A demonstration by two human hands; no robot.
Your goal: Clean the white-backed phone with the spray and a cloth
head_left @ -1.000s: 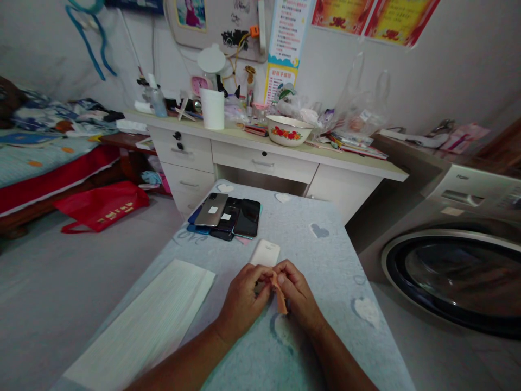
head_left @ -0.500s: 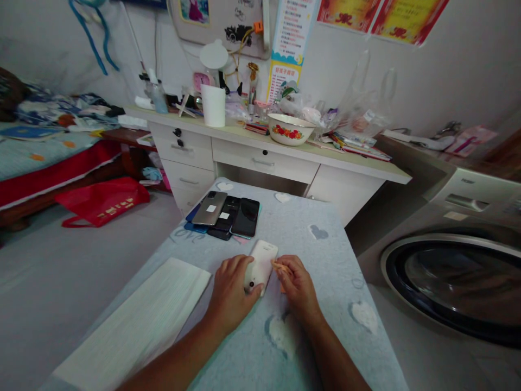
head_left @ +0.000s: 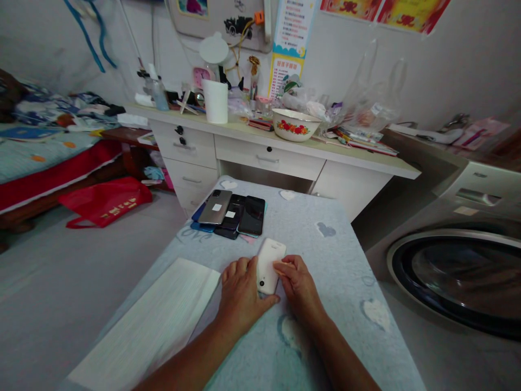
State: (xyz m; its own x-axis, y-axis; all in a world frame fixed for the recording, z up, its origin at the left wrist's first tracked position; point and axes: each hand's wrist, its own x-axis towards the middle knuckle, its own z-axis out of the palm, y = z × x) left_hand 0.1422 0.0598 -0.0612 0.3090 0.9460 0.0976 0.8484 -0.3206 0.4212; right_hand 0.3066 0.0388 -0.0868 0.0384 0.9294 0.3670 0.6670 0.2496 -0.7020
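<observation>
A white phone [head_left: 270, 266] lies back up on the cloth-covered table, its camera at the end nearer me. My left hand [head_left: 245, 285] steadies it, fingers along the left edge and thumb by the near end. At the phone's right edge, my right hand [head_left: 299, 279] pinches a small orange piece [head_left: 284, 266], perhaps cloth, against the back; most of it is hidden by the fingers. Beyond the hands is a pile of phones, with a grey phone [head_left: 216, 207] and a black phone [head_left: 252, 216] on top.
A long pale board or folded sheet [head_left: 150, 326] lies along the table's left side. Behind stands a white desk [head_left: 260, 155] bearing a flowered bowl [head_left: 295, 127] and a white cup [head_left: 216, 103]. A washing machine [head_left: 456, 217] is at right, a red bag [head_left: 106, 202] on the floor at left.
My left thumb has slid off the phone's back to its near end. The right hand has moved slightly over the phone's edge, and less of the orange piece shows. The view has shifted a little.
</observation>
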